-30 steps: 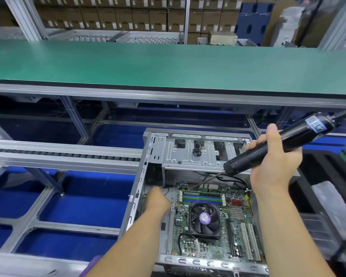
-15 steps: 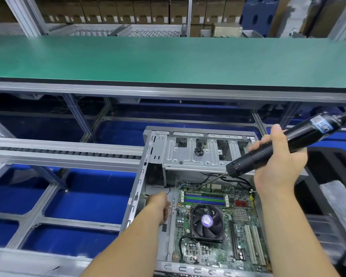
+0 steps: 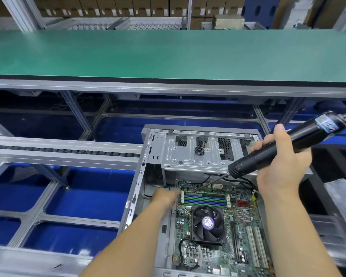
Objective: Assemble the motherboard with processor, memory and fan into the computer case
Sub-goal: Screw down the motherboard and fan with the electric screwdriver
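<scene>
Motherboard [image 3: 218,232] lies inside the computer case [image 3: 140,188]. Right hand [image 3: 282,166] grips the electric screwdriver [image 3: 284,148], bit at the board's far-left corner; left hand [image 3: 164,196] rests there, fingers hidden.

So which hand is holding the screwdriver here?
The right hand grips the black electric screwdriver; the left hand holds no tool and reaches into the case beside the motherboard.

The computer case [image 3: 140,176] lies open at 5 o'clock with the motherboard [image 3: 214,248] seated inside. The right hand [image 3: 282,168] grips the electric screwdriver [image 3: 284,148]; its bit meets the board's 11 o'clock corner, above the memory [image 3: 205,199]. The left hand [image 3: 164,196] rests beside that corner. The fan [image 3: 208,223] sits mid-board.
</scene>
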`<state>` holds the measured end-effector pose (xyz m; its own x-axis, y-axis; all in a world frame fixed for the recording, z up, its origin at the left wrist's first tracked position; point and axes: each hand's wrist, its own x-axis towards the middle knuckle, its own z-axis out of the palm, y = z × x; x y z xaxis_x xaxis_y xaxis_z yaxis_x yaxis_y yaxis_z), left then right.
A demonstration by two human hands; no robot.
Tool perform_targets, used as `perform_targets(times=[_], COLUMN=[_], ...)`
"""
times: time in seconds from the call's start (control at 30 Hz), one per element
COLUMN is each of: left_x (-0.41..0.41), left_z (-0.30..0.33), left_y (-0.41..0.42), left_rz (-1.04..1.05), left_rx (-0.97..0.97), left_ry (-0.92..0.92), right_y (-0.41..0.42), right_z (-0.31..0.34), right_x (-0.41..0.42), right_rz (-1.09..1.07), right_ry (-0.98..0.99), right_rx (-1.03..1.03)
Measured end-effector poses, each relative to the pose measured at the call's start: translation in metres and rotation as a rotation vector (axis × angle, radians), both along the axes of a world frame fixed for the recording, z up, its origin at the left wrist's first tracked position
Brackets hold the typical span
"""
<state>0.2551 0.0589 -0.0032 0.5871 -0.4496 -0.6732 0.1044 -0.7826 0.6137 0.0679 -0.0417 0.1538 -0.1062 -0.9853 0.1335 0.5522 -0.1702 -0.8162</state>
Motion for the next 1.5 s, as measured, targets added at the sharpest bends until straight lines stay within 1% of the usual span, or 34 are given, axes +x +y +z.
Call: perform_targets(times=[0.07,0.17,0.2,0.23,0.33,0.43,0.5,0.73,0.93,1.03,1.27,1.5], left_x=[0.003,0.007,0.007,0.006,0.001,-0.003,-0.003,-0.004,-0.001,-0.001,-0.002,-0.005], left_z=[0.001,0.0,-0.001,0.001,0.004,0.004,0.002,-0.003,-0.003,-0.006,-0.004,-0.003], left_y=[-0.003,-0.005,-0.004,-0.004,-0.002,0.0,-0.001,-0.001,-0.003,-0.003,-0.005,-0.003], left_rz=[-0.032,-0.052,-0.042,-0.051,-0.131,-0.223,-0.235,-0.174,-0.216,-0.196,-0.24,-0.226], left_rx=[-0.003,-0.083,-0.119,-0.156,-0.25,-0.258,-0.279,-0.27,-0.251,-0.242,-0.248,-0.242], left_ry=[-0.002,-0.193,-0.237,-0.24,-0.166,-0.147,-0.146,-0.114,-0.156,-0.136,-0.092,-0.107], right_y=[-0.001,-0.004,-0.004,-0.005,-0.005,-0.004,-0.003,-0.001,-0.002,-0.002,0.001,0.0], right_z=[-0.001,-0.003,-0.004,-0.005,-0.006,-0.006,-0.007,-0.009,-0.008,-0.008,-0.009,-0.007], right_x=[-0.002,-0.005,-0.005,-0.005,-0.004,0.0,0.002,0.004,0.006,0.009,0.015,0.016], right_rz=[-0.005,-0.028,-0.034,-0.039,-0.041,-0.022,-0.008,0.002,0.011,0.015,0.027,0.026], right_ry=[0.004,0.033,0.04,0.043,0.038,0.024,0.018,0.028,0.02,0.021,0.025,0.022], right_rx=[0.002,-0.011,-0.012,-0.013,-0.014,-0.007,-0.001,0.0,-0.007,-0.014,-0.002,-0.006])
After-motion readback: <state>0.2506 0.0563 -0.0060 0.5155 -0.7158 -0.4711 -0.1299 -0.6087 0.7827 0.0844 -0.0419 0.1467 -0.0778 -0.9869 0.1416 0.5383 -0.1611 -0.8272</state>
